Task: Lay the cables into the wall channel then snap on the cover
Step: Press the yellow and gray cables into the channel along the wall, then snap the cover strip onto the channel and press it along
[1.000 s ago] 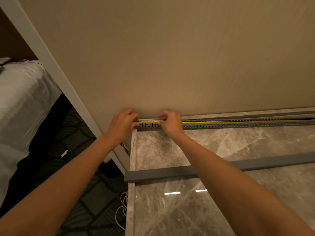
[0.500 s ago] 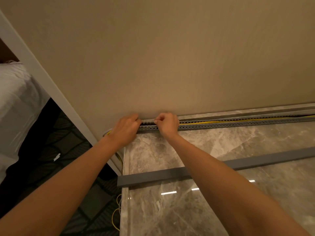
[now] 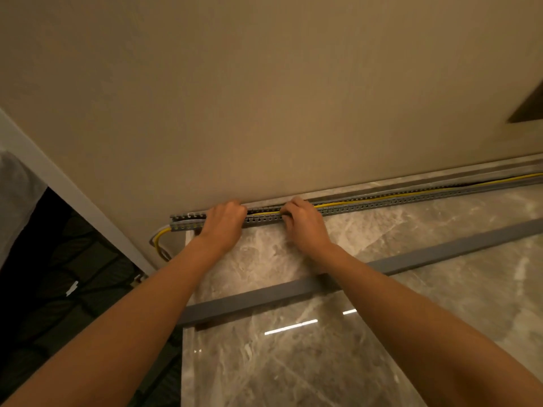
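Note:
A grey slotted wall channel (image 3: 382,202) runs along the foot of the beige wall, on the back edge of a marble top. A yellow cable (image 3: 411,193) and a black one lie inside it; at the channel's left end the cables (image 3: 160,236) curve out and hang down. My left hand (image 3: 223,224) and my right hand (image 3: 302,221) rest on the channel near its left end, fingers curled over the cables and pressing into the slot. The long grey cover (image 3: 293,292) lies loose on the marble, under my right forearm.
The marble top (image 3: 323,362) ends at a left edge with dark patterned carpet (image 3: 73,289) below. A white door frame (image 3: 58,183) slants beside the wall. White bedding (image 3: 17,195) shows at far left. A dark recess (image 3: 529,107) sits on the wall at upper right.
Both hands have slid to the right along the channel, so its left end and the hanging cables now show. The view has shifted right as well.

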Tool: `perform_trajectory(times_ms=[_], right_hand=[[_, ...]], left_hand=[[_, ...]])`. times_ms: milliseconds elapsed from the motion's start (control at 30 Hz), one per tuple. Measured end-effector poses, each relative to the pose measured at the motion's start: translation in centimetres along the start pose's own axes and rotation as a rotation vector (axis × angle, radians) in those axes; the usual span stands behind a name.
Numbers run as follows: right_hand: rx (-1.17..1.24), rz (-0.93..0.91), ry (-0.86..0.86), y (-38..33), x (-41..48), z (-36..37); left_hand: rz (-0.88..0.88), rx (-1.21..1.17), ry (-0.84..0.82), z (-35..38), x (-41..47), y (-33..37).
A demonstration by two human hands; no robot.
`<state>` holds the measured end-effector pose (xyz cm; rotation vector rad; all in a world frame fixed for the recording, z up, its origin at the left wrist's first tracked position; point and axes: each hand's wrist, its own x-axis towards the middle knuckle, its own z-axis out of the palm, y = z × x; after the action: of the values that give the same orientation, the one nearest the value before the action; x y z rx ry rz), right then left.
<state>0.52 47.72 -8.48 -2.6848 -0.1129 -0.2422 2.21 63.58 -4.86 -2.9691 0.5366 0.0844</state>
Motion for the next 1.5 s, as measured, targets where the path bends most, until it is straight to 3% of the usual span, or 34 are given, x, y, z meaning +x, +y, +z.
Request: perform_trajectory(times_ms=[100,267,500,700,800,1033,1167,1300,1500], right_hand=[[0.018,0.052,-0.08,-0.2,0.4,-0.6],[-0.021,-0.072,-0.3,1.7,-1.7,-3.5],[0.02,0.231,-0.185,10.5,-6.8,-8.2],[-0.03,0.419,-0.178,20.5,-11.9,-13.0],[-0.044,0.404,-0.204,25.0,-12.7,-15.0],[-0.1,0.261,-0.333,33.5,-12.2,-19.3],[-0.101,0.214,-0.408,37.4,-11.2,-22.3],[-0.118,0.227,-0.342,41.1,-11.4,-23.5],[-0.189,0.22,-0.31,43.7,-9.9,-24.2]], left_hand=[[-0.027,-0.001,-0.004,-0.3,-0.1,0.5],[-0.131,0.03,-0.084,-2.2,0.6,2.2],[-0.036,-0.173,-0.07,-4.7,1.1,12.2],[0.152,-0.434,-0.264,-4.0,1.3,25.1],[0.195,-0.449,-0.254,-3.3,1.9,31.5],[0.065,-0.501,-0.143,-3.8,5.4,41.8],[0.056,-0.365,-0.129,-4.6,6.9,46.4],[0.101,-0.244,-0.122,-4.5,7.9,47.3],[0.191,-0.152,-0.268,-6.3,10.1,46.5]])
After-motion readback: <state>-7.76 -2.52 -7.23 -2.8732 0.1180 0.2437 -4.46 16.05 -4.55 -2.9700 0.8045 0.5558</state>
